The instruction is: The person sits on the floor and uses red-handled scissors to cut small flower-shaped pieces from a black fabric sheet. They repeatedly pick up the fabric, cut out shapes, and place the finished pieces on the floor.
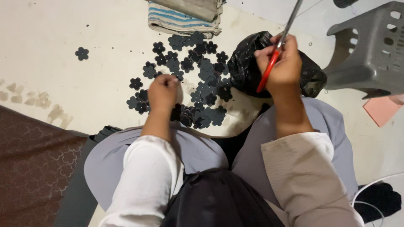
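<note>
Left hand is down on the floor, fingers curled over the near edge of the flowers — dark cut-outs spread in a heap ahead of the knees; whether it pinches one, I cannot tell. Right hand is up and closed around the scissors, red handle in the fist, blades pointing far and up. Behind it sits a black bag. One stray flower lies far left. These pieces look thin, light and flexible, likely to slide and stick together; best pinched at a petal edge. Folded cloth far, grey stool right.
</note>
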